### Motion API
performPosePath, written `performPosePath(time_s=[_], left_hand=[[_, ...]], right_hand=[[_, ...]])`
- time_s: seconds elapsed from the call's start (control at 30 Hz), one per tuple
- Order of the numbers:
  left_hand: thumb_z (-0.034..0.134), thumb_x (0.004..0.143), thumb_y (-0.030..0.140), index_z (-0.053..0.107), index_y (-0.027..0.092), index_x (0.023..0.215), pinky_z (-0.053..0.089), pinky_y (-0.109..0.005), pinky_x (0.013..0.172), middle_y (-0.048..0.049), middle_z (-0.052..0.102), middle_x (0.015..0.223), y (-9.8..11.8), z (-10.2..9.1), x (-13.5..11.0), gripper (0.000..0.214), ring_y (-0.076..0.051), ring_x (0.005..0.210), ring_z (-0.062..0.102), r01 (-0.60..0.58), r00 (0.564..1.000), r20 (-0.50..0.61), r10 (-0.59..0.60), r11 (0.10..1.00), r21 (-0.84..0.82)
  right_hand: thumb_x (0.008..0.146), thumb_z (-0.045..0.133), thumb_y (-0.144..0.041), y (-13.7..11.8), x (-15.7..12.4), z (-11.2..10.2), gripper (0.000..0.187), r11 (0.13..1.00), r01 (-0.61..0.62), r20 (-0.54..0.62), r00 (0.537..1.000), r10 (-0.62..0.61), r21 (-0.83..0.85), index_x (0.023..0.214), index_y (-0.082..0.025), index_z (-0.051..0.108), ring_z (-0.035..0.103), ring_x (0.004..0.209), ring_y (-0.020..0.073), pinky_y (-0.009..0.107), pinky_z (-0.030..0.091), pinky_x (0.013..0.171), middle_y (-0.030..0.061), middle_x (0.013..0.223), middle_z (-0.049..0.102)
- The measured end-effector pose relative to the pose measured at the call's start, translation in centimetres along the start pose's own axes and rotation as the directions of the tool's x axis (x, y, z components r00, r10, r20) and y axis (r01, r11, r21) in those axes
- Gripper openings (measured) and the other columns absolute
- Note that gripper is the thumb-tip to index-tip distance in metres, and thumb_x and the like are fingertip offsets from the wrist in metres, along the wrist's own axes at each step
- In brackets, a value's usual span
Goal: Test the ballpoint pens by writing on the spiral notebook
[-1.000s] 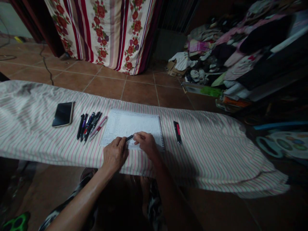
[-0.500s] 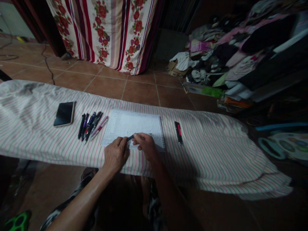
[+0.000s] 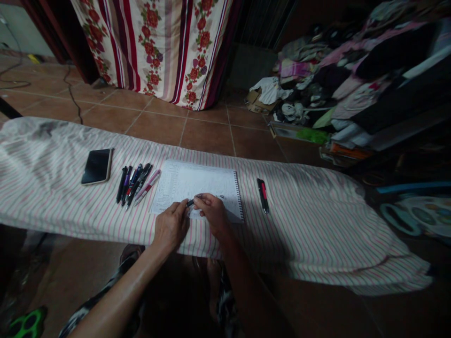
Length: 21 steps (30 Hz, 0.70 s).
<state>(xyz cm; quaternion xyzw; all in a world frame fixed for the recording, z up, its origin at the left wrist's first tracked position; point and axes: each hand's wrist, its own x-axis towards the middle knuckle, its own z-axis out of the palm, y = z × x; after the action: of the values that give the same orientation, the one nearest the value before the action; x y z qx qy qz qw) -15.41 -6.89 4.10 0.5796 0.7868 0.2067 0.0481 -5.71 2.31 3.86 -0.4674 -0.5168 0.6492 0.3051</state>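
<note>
Both my hands meet over the near edge of a white spiral notebook [image 3: 200, 185] lying on a striped cloth-covered board [image 3: 317, 225]. My left hand [image 3: 171, 227] and my right hand [image 3: 211, 213] are both closed on one dark pen [image 3: 190, 203], held between their fingertips just above the page. A row of several pens [image 3: 136, 184] lies left of the notebook. A black and red pen [image 3: 262, 195] lies to its right.
A black phone [image 3: 96, 166] lies left of the pens. Beyond the board are a tiled floor [image 3: 207, 134], a flowered striped curtain [image 3: 162, 47] and a heap of clothes and boxes [image 3: 334, 80] at the right. A green object [image 3: 23, 324] sits bottom left.
My hands have drawn slightly closer together on the pen. The view has shifted a little; nothing on the board has moved.
</note>
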Motion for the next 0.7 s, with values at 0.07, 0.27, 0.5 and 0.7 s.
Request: performPosePath(time_s=[0.07, 0.27, 0.5, 0.7], left_hand=[[0.034, 0.091, 0.029, 0.053, 0.016, 0.118, 0.044, -0.025, 0.060, -0.0063, 0.067, 0.093, -0.1, 0.1, 0.0, 0.035, -0.017, 0.075, 0.063, 0.003, 1.000, -0.030, -0.003, 1.000, -0.022], [0.035, 0.091, 0.031, 0.058, 0.019, 0.110, 0.043, -0.025, 0.058, -0.0042, 0.066, 0.093, -0.1, 0.0, -0.1, 0.032, -0.016, 0.074, 0.063, 0.012, 0.999, -0.045, -0.014, 0.999, -0.048], [0.035, 0.090, 0.032, 0.058, 0.020, 0.106, 0.040, -0.023, 0.057, -0.0044, 0.066, 0.091, 0.1, -0.3, 0.0, 0.031, -0.015, 0.074, 0.062, 0.037, 0.999, -0.037, -0.038, 0.999, -0.015], [0.035, 0.090, 0.031, 0.058, 0.020, 0.106, 0.040, -0.023, 0.056, -0.0040, 0.066, 0.092, 0.0, -0.4, 0.0, 0.030, -0.015, 0.076, 0.062, 0.036, 0.999, -0.034, -0.035, 0.999, 0.000]], right_hand=[[0.060, 0.064, -0.036, 0.1, 0.1, 0.0, 0.026, 1.000, 0.007, -0.003, 1.000, -0.007, 0.013, 0.078, -0.017, 0.061, 0.058, 0.059, 0.0123, 0.019, 0.035, 0.045, -0.0007, 0.061, 0.061], [0.059, 0.062, -0.035, 0.2, 0.4, -0.1, 0.029, 1.000, 0.009, -0.002, 1.000, -0.009, 0.013, 0.081, -0.016, 0.063, 0.056, 0.057, 0.0114, 0.019, 0.035, 0.045, -0.0008, 0.061, 0.060], [0.059, 0.061, -0.036, 0.1, 0.7, -0.3, 0.037, 0.999, 0.041, -0.093, 0.995, -0.039, 0.020, 0.090, -0.016, 0.060, 0.057, 0.058, 0.0125, 0.019, 0.036, 0.045, 0.0010, 0.064, 0.063], [0.059, 0.061, -0.038, -0.3, 1.1, -1.2, 0.037, 0.998, 0.057, -0.140, 0.989, -0.053, 0.025, 0.089, -0.016, 0.062, 0.059, 0.062, 0.0136, 0.021, 0.040, 0.047, 0.0031, 0.070, 0.065]])
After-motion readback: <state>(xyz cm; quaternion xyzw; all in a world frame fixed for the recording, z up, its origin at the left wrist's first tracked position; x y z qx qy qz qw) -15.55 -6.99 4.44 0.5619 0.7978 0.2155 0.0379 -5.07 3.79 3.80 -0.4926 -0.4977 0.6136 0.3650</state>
